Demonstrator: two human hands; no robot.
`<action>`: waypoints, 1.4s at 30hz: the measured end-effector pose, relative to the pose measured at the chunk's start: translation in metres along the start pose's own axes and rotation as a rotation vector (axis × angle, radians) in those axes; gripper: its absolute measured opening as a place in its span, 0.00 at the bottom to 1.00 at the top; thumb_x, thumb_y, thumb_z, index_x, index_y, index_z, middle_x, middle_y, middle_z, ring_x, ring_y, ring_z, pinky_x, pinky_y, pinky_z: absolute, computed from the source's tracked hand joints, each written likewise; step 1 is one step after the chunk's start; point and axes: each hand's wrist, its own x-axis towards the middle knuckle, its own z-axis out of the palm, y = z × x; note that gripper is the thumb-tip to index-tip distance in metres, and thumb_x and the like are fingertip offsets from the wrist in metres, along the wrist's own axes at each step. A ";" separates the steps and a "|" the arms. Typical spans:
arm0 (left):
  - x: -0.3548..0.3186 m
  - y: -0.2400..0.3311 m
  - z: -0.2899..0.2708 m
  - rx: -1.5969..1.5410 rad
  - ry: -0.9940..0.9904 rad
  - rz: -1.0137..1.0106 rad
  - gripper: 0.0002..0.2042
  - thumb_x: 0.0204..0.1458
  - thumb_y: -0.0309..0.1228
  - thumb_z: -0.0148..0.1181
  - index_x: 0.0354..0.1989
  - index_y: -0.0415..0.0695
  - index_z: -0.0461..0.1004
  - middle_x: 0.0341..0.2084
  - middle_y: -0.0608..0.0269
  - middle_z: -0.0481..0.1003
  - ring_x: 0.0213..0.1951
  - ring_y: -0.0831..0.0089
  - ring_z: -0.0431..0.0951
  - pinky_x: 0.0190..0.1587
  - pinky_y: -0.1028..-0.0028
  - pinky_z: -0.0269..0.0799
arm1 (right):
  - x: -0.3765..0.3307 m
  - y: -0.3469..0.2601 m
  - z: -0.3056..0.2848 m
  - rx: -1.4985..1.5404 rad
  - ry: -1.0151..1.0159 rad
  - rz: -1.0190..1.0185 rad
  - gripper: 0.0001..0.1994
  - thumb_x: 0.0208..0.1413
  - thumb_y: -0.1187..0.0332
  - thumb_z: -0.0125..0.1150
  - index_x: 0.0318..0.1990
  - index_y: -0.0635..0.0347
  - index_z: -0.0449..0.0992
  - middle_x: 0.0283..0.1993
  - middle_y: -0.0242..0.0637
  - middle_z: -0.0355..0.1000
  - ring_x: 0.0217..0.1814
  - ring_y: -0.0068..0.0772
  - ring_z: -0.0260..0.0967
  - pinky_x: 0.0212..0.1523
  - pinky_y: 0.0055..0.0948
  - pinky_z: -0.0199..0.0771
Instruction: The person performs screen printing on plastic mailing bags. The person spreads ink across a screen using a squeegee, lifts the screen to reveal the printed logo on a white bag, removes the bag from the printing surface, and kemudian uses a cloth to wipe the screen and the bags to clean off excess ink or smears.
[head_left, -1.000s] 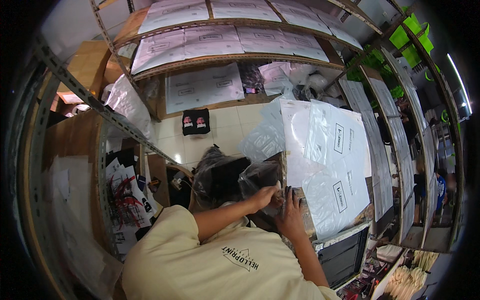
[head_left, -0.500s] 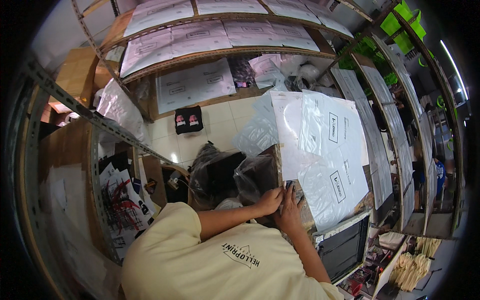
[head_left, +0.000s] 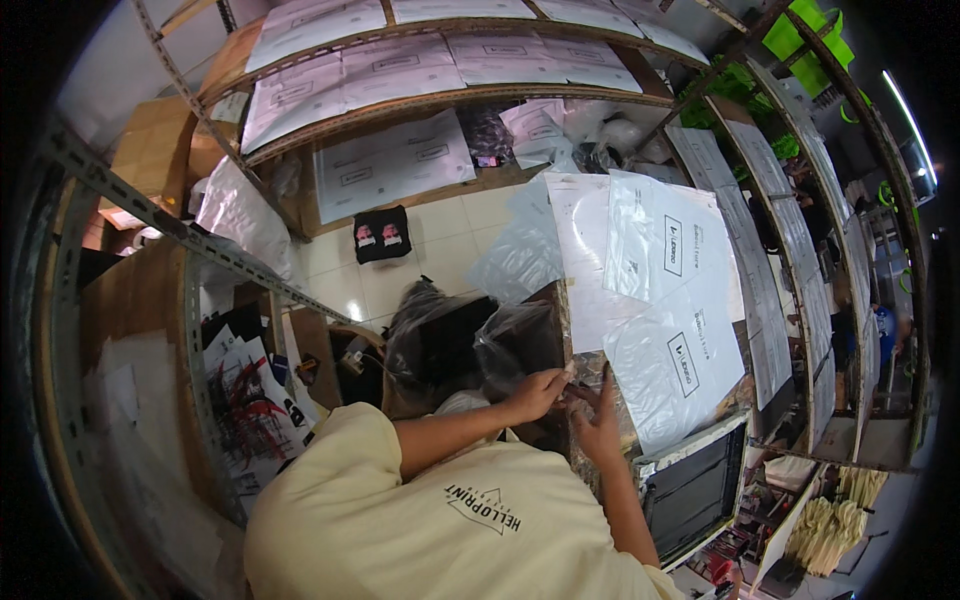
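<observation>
Centrally, a small pale piece [head_left: 570, 370] pinched in the left hand [head_left: 535, 392] at the table [head_left: 700, 480] edge, right hand [head_left: 598, 425] spread flat just beside it, clear plastic bags [head_left: 670, 300] laid alongside, tiled floor [head_left: 450, 230] beyond.

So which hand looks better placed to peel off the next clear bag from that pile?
Probably the right hand: it lies flat on the clear bags. The left hand pinches their near corner.
</observation>
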 end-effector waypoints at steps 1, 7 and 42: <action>0.000 0.004 -0.007 0.095 -0.069 0.035 0.21 0.73 0.44 0.44 0.51 0.39 0.77 0.28 0.61 0.78 0.32 0.72 0.79 0.36 0.69 0.75 | -0.001 0.004 -0.003 0.106 -0.028 0.015 0.46 0.60 0.74 0.55 0.80 0.59 0.32 0.55 0.51 0.78 0.63 0.43 0.72 0.67 0.41 0.66; -0.004 0.021 -0.026 0.208 -0.523 0.033 0.21 0.73 0.45 0.45 0.43 0.38 0.77 0.26 0.59 0.80 0.29 0.67 0.81 0.36 0.67 0.76 | 0.005 0.049 -0.025 0.328 -0.097 0.347 0.37 0.69 0.69 0.49 0.81 0.54 0.40 0.55 0.46 0.76 0.54 0.36 0.75 0.59 0.37 0.71; 0.115 -0.066 -0.087 0.819 0.094 -0.037 0.32 0.66 0.46 0.55 0.71 0.35 0.60 0.36 0.47 0.82 0.38 0.55 0.84 0.44 0.61 0.76 | -0.176 0.080 -0.034 0.041 0.544 0.462 0.22 0.61 0.66 0.62 0.61 0.64 0.72 0.54 0.52 0.78 0.56 0.51 0.77 0.56 0.41 0.74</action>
